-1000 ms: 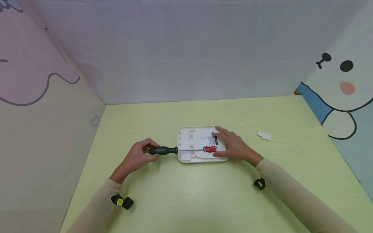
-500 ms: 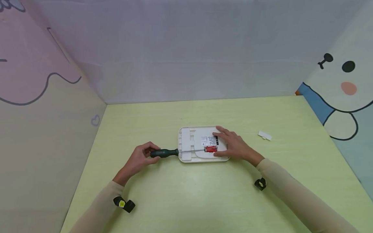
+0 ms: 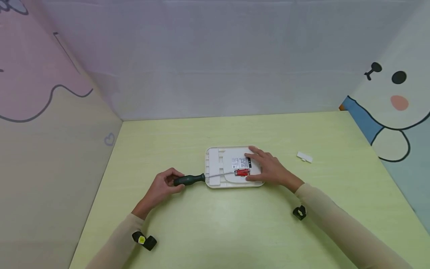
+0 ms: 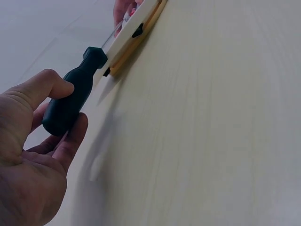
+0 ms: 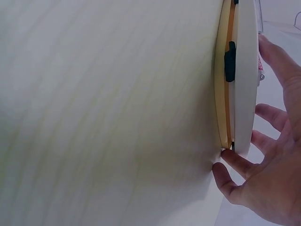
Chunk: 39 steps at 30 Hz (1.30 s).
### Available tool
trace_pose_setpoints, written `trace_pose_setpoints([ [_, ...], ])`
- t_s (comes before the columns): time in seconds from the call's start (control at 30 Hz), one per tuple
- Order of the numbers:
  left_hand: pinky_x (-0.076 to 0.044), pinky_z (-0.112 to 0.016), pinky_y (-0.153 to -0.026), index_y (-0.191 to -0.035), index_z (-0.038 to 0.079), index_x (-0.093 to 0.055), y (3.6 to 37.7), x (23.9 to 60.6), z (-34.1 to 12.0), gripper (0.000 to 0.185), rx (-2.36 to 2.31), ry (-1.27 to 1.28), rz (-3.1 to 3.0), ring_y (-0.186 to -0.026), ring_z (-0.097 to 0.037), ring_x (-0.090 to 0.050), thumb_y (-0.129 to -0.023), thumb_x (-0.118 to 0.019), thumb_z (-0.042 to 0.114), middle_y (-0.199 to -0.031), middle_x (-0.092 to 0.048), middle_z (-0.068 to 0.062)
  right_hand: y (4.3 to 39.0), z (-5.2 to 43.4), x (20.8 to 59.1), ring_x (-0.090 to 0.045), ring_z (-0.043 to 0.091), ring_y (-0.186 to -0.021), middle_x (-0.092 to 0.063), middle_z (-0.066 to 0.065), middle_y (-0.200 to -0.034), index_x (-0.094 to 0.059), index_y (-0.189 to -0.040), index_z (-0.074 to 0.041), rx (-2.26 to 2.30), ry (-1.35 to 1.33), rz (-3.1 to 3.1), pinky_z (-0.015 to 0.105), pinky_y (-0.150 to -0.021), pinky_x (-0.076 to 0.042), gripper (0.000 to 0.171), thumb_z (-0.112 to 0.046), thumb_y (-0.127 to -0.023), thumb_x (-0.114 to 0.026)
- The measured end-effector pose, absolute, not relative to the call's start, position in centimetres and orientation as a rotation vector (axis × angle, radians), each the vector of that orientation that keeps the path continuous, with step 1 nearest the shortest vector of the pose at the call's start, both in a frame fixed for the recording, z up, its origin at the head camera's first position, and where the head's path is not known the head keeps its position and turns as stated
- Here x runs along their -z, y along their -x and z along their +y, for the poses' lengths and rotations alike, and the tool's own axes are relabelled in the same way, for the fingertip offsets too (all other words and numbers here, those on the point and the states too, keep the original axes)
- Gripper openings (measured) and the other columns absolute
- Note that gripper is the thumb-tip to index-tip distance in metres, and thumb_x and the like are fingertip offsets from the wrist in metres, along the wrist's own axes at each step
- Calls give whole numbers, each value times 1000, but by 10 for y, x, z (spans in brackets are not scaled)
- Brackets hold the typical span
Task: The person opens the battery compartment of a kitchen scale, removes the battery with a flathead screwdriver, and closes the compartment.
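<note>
Two hands at a white device point(image 3: 221, 164) on the green tabletop point(image 3: 215, 224).
Right hand point(image 3: 268, 170) lies flat, fingers straight, on the device; left hand point(image 3: 164, 186) grips a screwdriver point(image 3: 189, 179), its tip at the red batteries point(image 3: 242, 172). White cover point(image 3: 304, 157) lies well apart.

screwdriver point(image 3: 191, 179) left of device point(image 3: 218, 164) — cover point(image 3: 304, 157) right

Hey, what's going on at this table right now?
A person works on a flat white device lying on a green table. The left hand grips a dark-handled screwdriver, its tip at the red batteries. The right hand rests on the device. A small white cover lies apart, to the right.
</note>
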State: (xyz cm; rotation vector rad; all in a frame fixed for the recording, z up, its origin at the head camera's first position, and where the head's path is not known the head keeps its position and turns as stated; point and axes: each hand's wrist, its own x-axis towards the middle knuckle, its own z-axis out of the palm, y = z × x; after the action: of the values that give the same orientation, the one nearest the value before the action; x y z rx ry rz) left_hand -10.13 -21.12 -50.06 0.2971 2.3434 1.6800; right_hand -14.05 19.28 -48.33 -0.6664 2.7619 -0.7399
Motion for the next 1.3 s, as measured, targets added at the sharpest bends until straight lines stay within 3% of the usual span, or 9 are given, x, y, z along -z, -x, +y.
trace_pose_setpoints([
  [0.4, -53, -17, -82, -107, 0, -65, 108, 489, -211, 30, -1762, -320, 2381, -91, -10, -67, -81, -78, 7, -108, -64, -20, 141, 193, 484, -39, 41, -134, -23, 4, -162, -44, -147, -20, 738, 672, 2768, 67, -100, -34, 85, -53, -77, -77],
  [0.57, -52, -16, -80, -108, 2, -65, 117, 485, -213, 30, -1766, -277, 2449, -89, -10, -64, -82, -78, 9, -106, -62, -14, 140, 193, 482, -38, 41, -135, -23, 5, -162, -45, -147, -20, 734, 666, 2763, 68, -100, -34, 85, -54, -77, -77],
  [0.97, -48, -14, -73, -108, 2, -65, 152, 486, -210, 29, -1791, 2, 2636, -87, -12, -61, -83, -77, 9, -106, -65, -17, 140, 193, 482, -39, 42, -134, -23, 5, -162, -44, -147, -19, 742, 675, 2759, 68, -100, -34, 85, -54, -77, -76],
  [1.3, -45, -20, -77, -105, 3, -64, 172, 501, -206, 28, -1687, 224, 2745, -90, -21, -58, -80, -76, 10, -103, -64, -15, 141, 193, 484, -39, 42, -134, -23, 6, -162, -43, -148, -19, 729, 681, 2768, 69, -99, -34, 85, -55, -77, -76],
])
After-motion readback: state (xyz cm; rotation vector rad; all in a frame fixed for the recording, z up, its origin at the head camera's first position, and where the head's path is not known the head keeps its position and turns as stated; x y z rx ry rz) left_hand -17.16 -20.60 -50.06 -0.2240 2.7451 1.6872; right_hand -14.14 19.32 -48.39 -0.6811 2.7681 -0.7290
